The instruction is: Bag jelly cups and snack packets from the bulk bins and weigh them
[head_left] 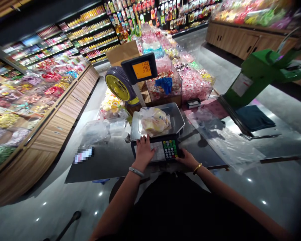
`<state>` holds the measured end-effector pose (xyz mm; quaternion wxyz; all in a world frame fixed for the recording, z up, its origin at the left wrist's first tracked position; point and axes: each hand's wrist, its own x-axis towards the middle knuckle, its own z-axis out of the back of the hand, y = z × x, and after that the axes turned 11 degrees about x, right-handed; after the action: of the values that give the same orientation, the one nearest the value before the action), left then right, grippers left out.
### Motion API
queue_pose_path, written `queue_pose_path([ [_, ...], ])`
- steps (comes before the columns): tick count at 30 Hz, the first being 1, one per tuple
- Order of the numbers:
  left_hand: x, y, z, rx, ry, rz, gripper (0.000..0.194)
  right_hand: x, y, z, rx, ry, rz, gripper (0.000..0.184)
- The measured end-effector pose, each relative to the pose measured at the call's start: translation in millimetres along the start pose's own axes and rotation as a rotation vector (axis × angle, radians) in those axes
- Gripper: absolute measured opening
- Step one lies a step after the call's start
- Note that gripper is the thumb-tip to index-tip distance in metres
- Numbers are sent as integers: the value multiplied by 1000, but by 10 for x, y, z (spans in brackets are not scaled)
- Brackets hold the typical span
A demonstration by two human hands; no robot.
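Note:
A weighing scale (177, 117) with a metal tray stands on the dark counter. On the tray lies a knotted, translucent plastic bag (154, 121) with pale yellow contents. My left hand (144, 152) rests on the left part of the front panel, fingers stretched toward the tray edge and just short of the bag. My right hand (188, 160) grips the panel's right end, its thumb beside the lower keys of the keypad (170, 149); some of its fingertips are hidden. Above the tray, the display (141, 68) glows orange with rows of figures.
A phone (84, 155) lies on the counter (110, 164) at left, near clear plastic bags (95, 130). A fan (119, 83) stands behind the scale. Right of it are more plastic bags (223, 140) and a green machine (253, 77). Candy bins (163, 85) fill the space behind.

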<state>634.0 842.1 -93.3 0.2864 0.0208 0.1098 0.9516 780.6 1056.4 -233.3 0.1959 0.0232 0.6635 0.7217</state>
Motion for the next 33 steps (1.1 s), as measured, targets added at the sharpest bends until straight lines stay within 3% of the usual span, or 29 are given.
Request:
queue_pose_path([
  [20,-57,-12,71,-64,42,53,80,111,27,90,27,122,-47,42],
  [33,-59,-4,319,-202,42,12,60,324,15,254,65,61,-35,46],
])
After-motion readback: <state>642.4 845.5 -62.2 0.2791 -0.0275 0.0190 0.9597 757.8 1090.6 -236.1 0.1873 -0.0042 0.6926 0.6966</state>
